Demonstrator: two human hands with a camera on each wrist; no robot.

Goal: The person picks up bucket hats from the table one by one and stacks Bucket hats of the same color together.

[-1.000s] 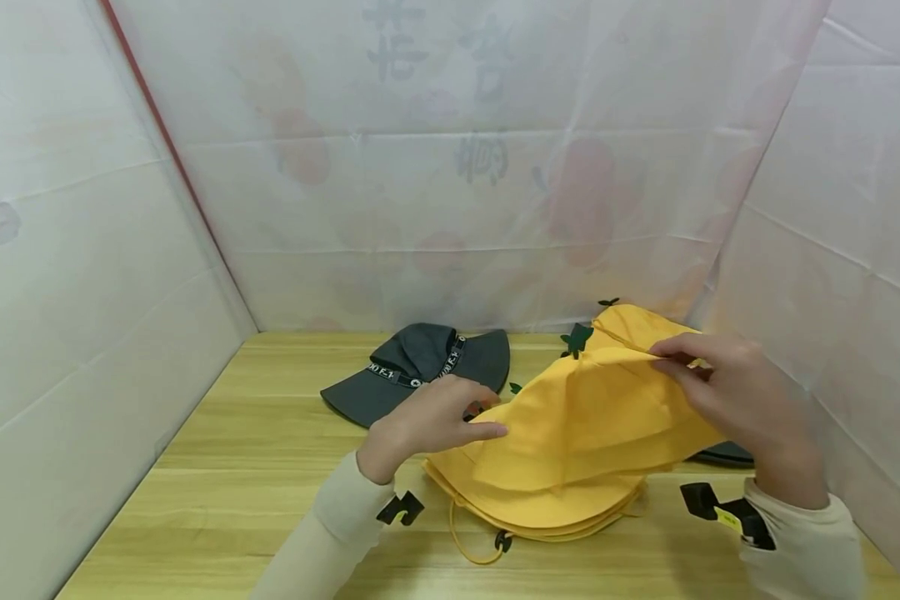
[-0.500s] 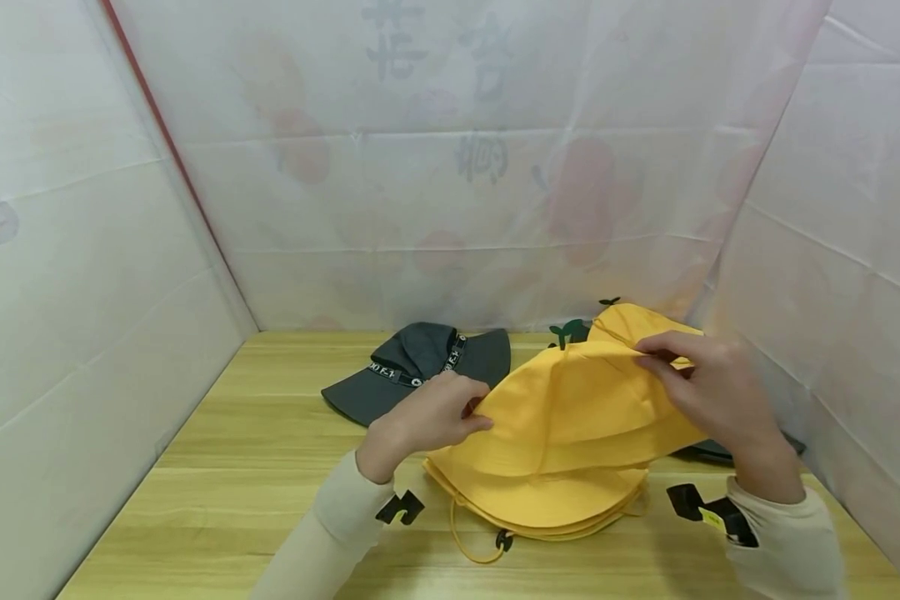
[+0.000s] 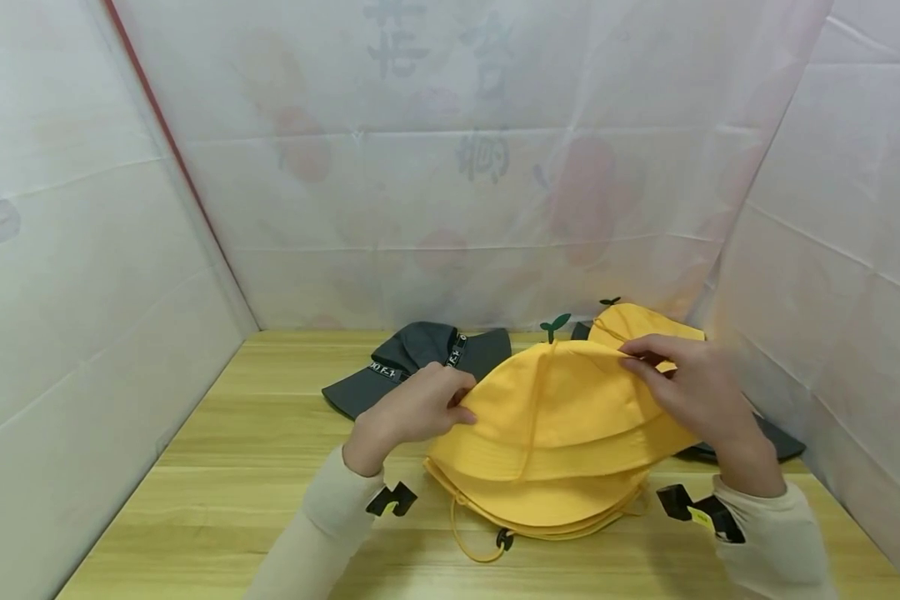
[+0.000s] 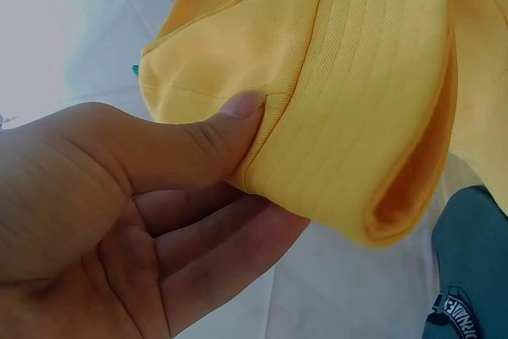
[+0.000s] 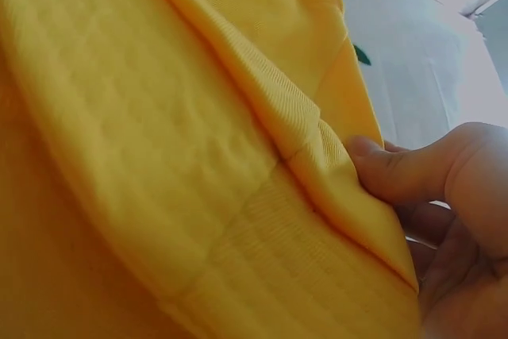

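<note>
Far left: white sheet wall [image 3: 82,275], bare table [image 3: 217,467] below. Left of centre, at the back of the table: grey hat [image 3: 420,367] with a lettered band, lying flat, untouched. Next: left hand [image 3: 412,412], thumb and fingers pinched on the left edge of the yellow hat [image 3: 570,408]; in the left wrist view the thumb [image 4: 198,136] pressed on the fabric, fingers underneath, fold clamped between. Centre: yellow hat held up just above a stack of yellow hats [image 3: 547,508], lower edge close to the stack, contact not determinable. Green sprout [image 3: 553,323] upright on the crown. Yellow cord [image 3: 468,542] with a dark toggle trailing from the stack onto the table at the front. Right of centre: right hand [image 3: 690,387] pinched on the upper right edge of the same hat; in the right wrist view the thumb [image 5: 389,168] closed over a seam, fabric gripped. Behind the right hand: another yellow hat [image 3: 645,321], and a dark hat [image 3: 776,437] partly hidden at the far right. Judged progress: hat taken up by both hands and spread between them; several hats stacked already; held hat not yet set down; grey and dark hats untouched.
</note>
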